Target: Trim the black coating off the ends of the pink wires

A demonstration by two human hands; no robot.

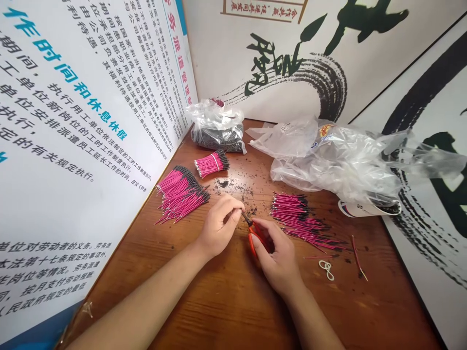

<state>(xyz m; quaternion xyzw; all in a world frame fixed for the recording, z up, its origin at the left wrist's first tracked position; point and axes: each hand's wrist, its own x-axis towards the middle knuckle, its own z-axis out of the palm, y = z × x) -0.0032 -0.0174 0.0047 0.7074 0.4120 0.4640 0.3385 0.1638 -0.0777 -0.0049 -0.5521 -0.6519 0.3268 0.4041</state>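
From the head view, a dark wire end (246, 218) is pinched between the thumb and fingertips of the left hand (219, 226). Orange-handled scissors (255, 240) are gripped by the curled fingers of the right hand (277, 255), just beside it, above a brown wooden table (233, 311) strewn with magenta black-tipped wires (299, 221).

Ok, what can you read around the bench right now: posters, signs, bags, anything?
Left wall poster, blue heading: "作时间和休息休假"
Same poster, right-edge heading: "务派遣管理"
Poster body text: too small and slanted to read reliably
Framed sign: too blurred to read
Plastic bag label: too small to read
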